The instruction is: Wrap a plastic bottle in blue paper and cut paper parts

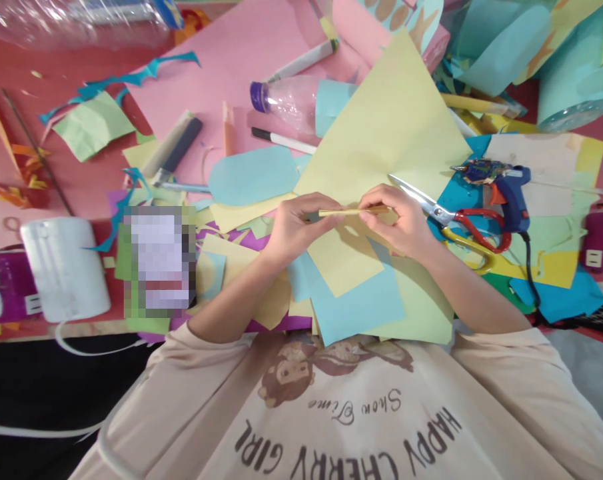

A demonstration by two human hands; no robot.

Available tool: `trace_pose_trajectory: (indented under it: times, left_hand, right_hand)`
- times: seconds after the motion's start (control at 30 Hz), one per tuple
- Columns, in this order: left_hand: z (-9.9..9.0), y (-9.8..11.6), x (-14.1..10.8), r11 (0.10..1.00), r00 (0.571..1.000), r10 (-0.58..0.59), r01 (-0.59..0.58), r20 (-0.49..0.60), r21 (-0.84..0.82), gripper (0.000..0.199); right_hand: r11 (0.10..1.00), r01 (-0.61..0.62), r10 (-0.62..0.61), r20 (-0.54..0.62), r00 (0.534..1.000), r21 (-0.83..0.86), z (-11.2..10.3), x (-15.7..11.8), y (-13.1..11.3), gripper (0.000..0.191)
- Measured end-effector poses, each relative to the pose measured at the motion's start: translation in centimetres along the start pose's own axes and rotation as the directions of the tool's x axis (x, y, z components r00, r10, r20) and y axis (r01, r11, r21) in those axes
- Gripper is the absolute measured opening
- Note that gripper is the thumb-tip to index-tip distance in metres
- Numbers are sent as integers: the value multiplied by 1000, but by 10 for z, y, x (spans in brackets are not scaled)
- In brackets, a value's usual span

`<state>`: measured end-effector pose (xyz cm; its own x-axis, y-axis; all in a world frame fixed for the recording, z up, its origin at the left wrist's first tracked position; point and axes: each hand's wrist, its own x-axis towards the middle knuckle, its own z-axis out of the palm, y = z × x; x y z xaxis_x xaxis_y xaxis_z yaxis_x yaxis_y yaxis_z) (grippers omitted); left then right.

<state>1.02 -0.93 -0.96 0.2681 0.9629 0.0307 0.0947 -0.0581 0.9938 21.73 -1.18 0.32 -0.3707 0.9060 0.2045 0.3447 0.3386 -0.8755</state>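
Between my two hands is a narrow folded strip of yellow paper (352, 212), held level above the table. My left hand (308, 219) pinches its left end between thumb and fingers. At the other end, my right hand (392, 215) closes on the strip the same way. Behind the strip lies a large pale yellow-green sheet (386, 127). Under my hands are a smaller yellow piece (342, 263) and a light blue sheet (356, 310). Scissors with red and yellow handles (448, 217) lie half spread, just right of my right hand.
A blue glue gun (514, 193) with a black cable lies at the right. A plastic bottle with a purple cap (294, 103), markers (301, 61) and paper scraps crowd the back. On the left are a white device (65, 267) with a cable and a blurred rectangular item (158, 260).
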Motion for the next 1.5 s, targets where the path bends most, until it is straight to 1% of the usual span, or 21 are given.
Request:
trace_pose_trajectory:
  times: [0.07, 0.2, 0.27, 0.33, 0.4, 0.5, 0.57, 0.73, 0.83, 0.9, 0.97, 1.03, 1.13, 1.23, 1.37, 1.5]
  left_hand:
    - [1, -1, 0, 1000, 1000, -11, 11, -2, 13, 17]
    - [1, -2, -1, 1000, 1000, -16, 16, 15, 0, 15]
    - [1, -2, -1, 999, 999, -34, 36, 42, -37, 22]
    - [0, -2, -1, 995, 993, -70, 76, 91, -68, 28]
    - [-1, -1, 0, 991, 986, -100, 111, 132, -77, 27]
    - [0, 0, 0, 989, 985, -110, 122, 136, -80, 26]
    - [0, 1, 0, 989, 985, -105, 117, 133, -87, 27]
    - [1, 1, 0, 993, 987, -80, 92, 137, -80, 26]
    - [1, 0, -1, 993, 986, -98, 105, 134, -45, 30]
    - [1, 0, -1, 993, 985, -112, 116, 132, -26, 32]
    - [1, -1, -1, 993, 986, -112, 115, 123, -17, 30]
    - [1, -1, -1, 995, 989, -89, 92, 119, -26, 26]
    - [1, -1, -1, 997, 990, -51, 57, 131, -46, 23]
    - [1, 1, -1, 998, 990, -35, 41, 135, -40, 21]
    - [1, 1, -1, 999, 991, -29, 31, 131, -14, 23]
    - [0, 0, -1, 1000, 993, 3, -7, 117, 29, 26]
  right_hand:
    - [1000, -3, 3, 1, 1000, -8, 1, -1, 1, 7]
    - [999, 32, -32, 15, 999, -4, 4, -1, 4, 4]
    - [999, 36, -36, 4, 999, 6, 4, -1, 4, 2]
    - [999, 32, -32, 0, 999, 18, 4, -1, 4, 3]
    - [1000, 22, -22, 2, 1000, 21, 4, -1, 3, 3]
    - [1000, -7, 7, 5, 1000, 21, 3, -1, 3, 5]
    - [1000, -15, 14, 5, 1000, 27, 3, -1, 3, 6]
    - [1000, 22, -22, 6, 1000, 22, 3, -1, 3, 5]
    - [1000, -30, 30, -28, 999, 8, 4, -2, 3, 7]
    - [995, -82, 85, -60, 995, 50, 5, -2, 4, 18]
    - [988, -105, 113, -67, 991, 116, 6, -2, 5, 31]
    - [981, -101, 111, -54, 992, 165, 6, -2, 6, 35]
    - [977, -92, 102, -42, 994, 194, 6, -2, 7, 34]
    - [978, -102, 113, -49, 992, 180, 5, -2, 7, 32]
    - [979, -96, 108, -57, 993, 178, 5, -3, 7, 31]
    - [978, -86, 99, -61, 993, 192, 6, -3, 7, 29]
